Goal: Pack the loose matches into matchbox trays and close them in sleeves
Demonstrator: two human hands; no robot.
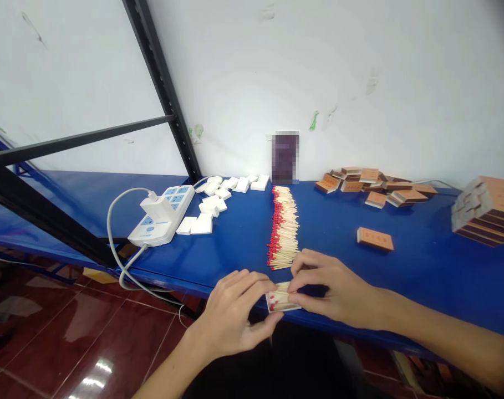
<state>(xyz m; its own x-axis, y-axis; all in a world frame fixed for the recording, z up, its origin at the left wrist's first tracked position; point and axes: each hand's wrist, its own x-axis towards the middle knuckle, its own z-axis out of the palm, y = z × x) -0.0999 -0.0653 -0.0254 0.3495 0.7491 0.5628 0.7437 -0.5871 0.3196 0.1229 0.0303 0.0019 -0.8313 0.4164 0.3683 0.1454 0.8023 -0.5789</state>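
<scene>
At the front edge of the blue table, my left hand point(241, 310) is closed on the left end of a small white matchbox tray point(270, 303). A few red-headed matchsticks point(281, 303) lie inside the tray. My right hand point(329, 285) is closed in a pinch over the tray's right end, thumb and fingertips on the pale ends of matchsticks; how many it grips is hidden. Just beyond the hands, a long row of loose matches point(284, 227) runs towards the wall, red heads to the left. One orange matchbox point(375, 239) lies to the right.
White trays point(210, 205) are scattered at the back left beside a white power strip point(162, 216) with its cable. Orange matchboxes point(368, 178) form a pile at the back right, and a stacked block of boxes point(488, 210) stands farther right. A black shelf post point(164, 83) rises at left.
</scene>
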